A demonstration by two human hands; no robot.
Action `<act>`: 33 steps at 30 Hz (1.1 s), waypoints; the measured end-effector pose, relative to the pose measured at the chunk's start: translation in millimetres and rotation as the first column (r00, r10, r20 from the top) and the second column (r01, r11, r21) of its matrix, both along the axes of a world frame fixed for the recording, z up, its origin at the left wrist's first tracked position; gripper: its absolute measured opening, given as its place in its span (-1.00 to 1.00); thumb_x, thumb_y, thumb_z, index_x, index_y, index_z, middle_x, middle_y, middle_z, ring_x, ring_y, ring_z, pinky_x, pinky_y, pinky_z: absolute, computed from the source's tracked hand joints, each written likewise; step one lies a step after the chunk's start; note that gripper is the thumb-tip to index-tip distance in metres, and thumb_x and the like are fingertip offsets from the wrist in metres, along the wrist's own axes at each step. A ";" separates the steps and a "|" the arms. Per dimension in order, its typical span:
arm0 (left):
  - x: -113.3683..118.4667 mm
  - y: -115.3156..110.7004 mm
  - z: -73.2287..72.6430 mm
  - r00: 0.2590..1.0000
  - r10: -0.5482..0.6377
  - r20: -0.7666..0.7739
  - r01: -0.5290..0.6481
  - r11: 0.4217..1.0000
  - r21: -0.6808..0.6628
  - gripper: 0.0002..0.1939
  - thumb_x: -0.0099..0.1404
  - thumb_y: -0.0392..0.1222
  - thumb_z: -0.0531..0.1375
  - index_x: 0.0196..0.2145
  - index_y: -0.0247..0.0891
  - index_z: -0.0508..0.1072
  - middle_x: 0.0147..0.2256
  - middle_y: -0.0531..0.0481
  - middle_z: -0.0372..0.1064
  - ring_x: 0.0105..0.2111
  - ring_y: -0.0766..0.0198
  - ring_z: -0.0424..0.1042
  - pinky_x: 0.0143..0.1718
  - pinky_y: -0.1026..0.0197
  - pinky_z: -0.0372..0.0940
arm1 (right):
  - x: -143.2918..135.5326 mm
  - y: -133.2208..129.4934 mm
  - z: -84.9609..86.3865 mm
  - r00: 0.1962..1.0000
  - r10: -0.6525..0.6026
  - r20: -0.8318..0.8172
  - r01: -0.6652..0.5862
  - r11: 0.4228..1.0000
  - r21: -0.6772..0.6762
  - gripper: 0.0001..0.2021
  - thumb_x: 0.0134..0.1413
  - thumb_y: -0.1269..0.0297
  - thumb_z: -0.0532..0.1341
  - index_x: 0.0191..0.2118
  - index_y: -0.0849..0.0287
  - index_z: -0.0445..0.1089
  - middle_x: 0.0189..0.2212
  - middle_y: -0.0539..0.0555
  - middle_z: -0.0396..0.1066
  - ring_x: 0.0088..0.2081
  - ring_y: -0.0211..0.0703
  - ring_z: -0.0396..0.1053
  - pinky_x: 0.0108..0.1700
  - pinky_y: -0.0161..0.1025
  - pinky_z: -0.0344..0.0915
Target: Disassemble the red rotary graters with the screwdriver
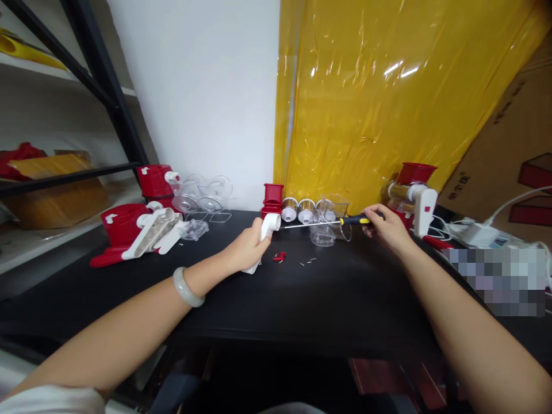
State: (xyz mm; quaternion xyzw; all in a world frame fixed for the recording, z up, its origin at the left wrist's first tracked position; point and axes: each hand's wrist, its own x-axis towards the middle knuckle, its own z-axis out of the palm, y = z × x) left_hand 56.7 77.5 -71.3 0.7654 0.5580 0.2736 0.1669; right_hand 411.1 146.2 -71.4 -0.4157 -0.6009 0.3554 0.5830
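Note:
Near the middle, my left hand (250, 247) is wrapped round a white plastic part (271, 224) with a round end facing right. My right hand (385, 227) grips the black and yellow handle of a screwdriver (354, 220). Its long shaft points left, with the tip close to the round end; whether they touch I cannot tell. Small red pieces (279, 256) and several small screws (309, 262) lie on the black table (328, 305) below. Behind them stand a red part (273, 198), metal drums (306, 210) and clear plastic parts (323, 230).
Red and white parts (125, 230) and clear pieces (202, 198) stand at the left. At the right are an assembled red and white device (425, 207), a white charger (478, 234) with cables, and a cardboard box (504, 132). Shelving (26, 253) flanks the table's left side.

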 end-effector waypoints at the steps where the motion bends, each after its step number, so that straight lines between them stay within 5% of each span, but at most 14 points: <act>1: -0.1 0.0 -0.2 1.000 0.001 -0.002 -0.001 1.000 0.006 -0.75 0.37 0.05 -0.07 -0.27 -0.17 0.03 -0.57 0.06 0.33 -0.57 0.13 0.42 -0.49 0.18 0.20 | 0.0 -1.3 0.6 0.998 0.039 -0.055 -0.038 0.999 0.008 -0.67 -0.15 0.05 0.39 -0.35 0.09 0.31 -0.59 -0.09 0.31 -0.63 -0.33 0.26 -0.60 -0.36 0.23; 6: -1.0 1.0 -0.5 1.000 0.005 -0.005 -0.005 1.000 0.008 -0.77 0.37 0.04 -0.06 -0.27 -0.18 0.04 -0.57 0.05 0.33 -0.55 0.12 0.43 -0.49 0.18 0.21 | -0.4 -6.1 2.7 0.958 0.239 -0.161 -0.238 0.971 0.026 -0.65 -0.29 0.28 0.40 -0.29 0.04 0.34 -0.29 -0.03 0.38 -0.36 -0.23 0.40 -0.32 -0.24 0.41; 13: 1.5 -1.8 -0.8 1.000 0.002 -0.008 -0.002 0.999 0.035 -0.77 0.38 0.02 -0.06 -0.29 -0.17 0.03 -0.58 0.08 0.31 -0.57 0.15 0.41 -0.51 0.20 0.19 | -7.4 -2.5 0.4 0.988 0.063 -0.143 -0.060 0.998 0.026 -0.66 -0.19 0.07 0.42 -0.37 0.10 0.32 -0.47 -0.06 0.31 -0.50 -0.32 0.31 -0.42 -0.33 0.35; 21: 3.4 -3.4 0.6 1.000 -0.024 -0.003 0.024 0.999 0.048 -0.78 0.38 0.02 -0.06 -0.28 -0.18 0.04 -0.58 0.09 0.31 -0.59 0.18 0.41 -0.51 0.21 0.19 | -6.9 3.8 -2.6 0.992 -0.027 -0.123 0.043 0.990 0.132 -0.65 -0.15 0.00 0.38 -0.36 0.05 0.28 -0.45 -0.04 0.32 -0.47 -0.24 0.35 -0.42 -0.27 0.38; 33: 3.7 -4.1 1.3 1.000 -0.017 0.007 0.017 1.000 0.022 -0.78 0.37 0.02 -0.05 -0.25 -0.18 0.05 -0.59 0.09 0.30 -0.62 0.18 0.40 -0.52 0.21 0.18 | -9.0 0.7 -2.2 0.979 -0.021 -0.204 0.036 0.997 0.066 -0.69 -0.20 0.10 0.43 -0.39 0.08 0.34 -0.49 -0.07 0.30 -0.50 -0.30 0.32 -0.46 -0.34 0.33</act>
